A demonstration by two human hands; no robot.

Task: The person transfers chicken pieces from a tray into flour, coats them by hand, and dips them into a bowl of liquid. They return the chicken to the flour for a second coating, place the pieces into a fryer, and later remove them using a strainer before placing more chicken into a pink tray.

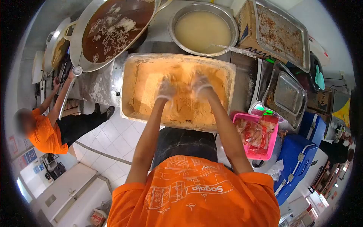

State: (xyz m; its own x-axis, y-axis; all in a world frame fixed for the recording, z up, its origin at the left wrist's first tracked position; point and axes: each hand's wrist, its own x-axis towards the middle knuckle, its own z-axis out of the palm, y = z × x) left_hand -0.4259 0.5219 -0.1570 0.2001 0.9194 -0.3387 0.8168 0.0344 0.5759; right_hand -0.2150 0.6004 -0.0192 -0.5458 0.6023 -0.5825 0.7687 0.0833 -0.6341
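Tray: large rectangular metal tray [126, 94], straight ahead of the orange shirt, on the worktop; holds the mix and both hands.
Mix: orange-tan powdery coating mix [147, 85], dry and clumpy, heaped unevenly, smeared up the tray walls, dusted over the rim.
Left hand [166, 90]: in a thin pale glove, pressed down into the mix near the tray's middle, fingers sunk in powder and blurred (spread or clenched, cannot tell).
Right hand [200, 84]: gloved likewise, just beside the left hand and buried in the same heap; grip not readable either.
Beyond the tray: round steel basin [227, 20] of pale batter with a ladle [234, 50] resting on its rim; left of that basin, a wide wok [85, 36] of dark oil with pale bits afloat.
Right of the tray: dark worktop [242, 75], a scale [261, 108] with a green display, stacked steel containers [287, 94], and farther back a crumb-strewn flat pan [281, 34] on a cardboard box.
Near right corner of the tray: pink basket [273, 142] of red packets, blue cooler boxes [298, 159] past it.
Left of the tray: a co-worker [45, 132] in an orange shirt, one arm raised toward the stove.
Under the tray's near edge: white tiled floor [109, 140].
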